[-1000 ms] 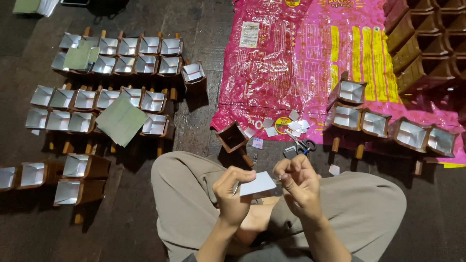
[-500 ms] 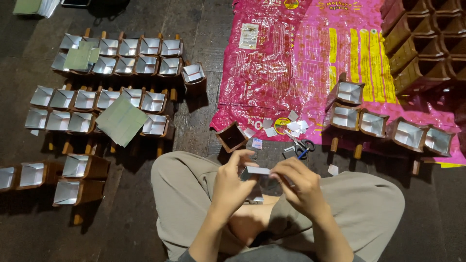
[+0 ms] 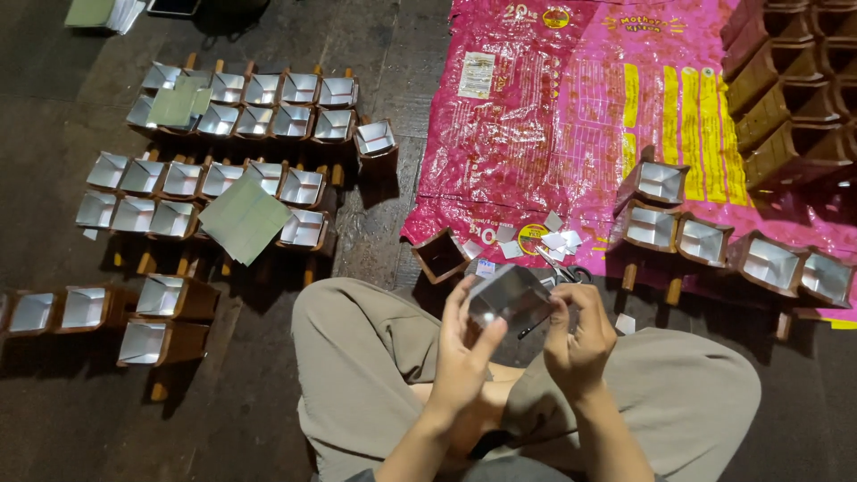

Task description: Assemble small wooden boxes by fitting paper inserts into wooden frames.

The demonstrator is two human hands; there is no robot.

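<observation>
the folded silver foil piece [image 3: 511, 301] sits above the person's lap, pinched between both hands. the left hand [image 3: 464, 350] has its fingers closed on the near left edge; the right hand [image 3: 578, 337] clamps the right edge with thumb and fingertips. just beyond, an unlined brown box [image 3: 440, 255] stands open and bare inside, beside white paper scraps [image 3: 551, 241] and scissors [image 3: 562, 266] on the pink plastic sack [image 3: 571, 116]. to the left, rows of foil-lined boxes [image 3: 241, 98] stand on the dark floor [image 3: 54, 402], a green sheet [image 3: 243, 217] lying over some. more lined boxes [image 3: 705, 239] sit at right.
</observation>
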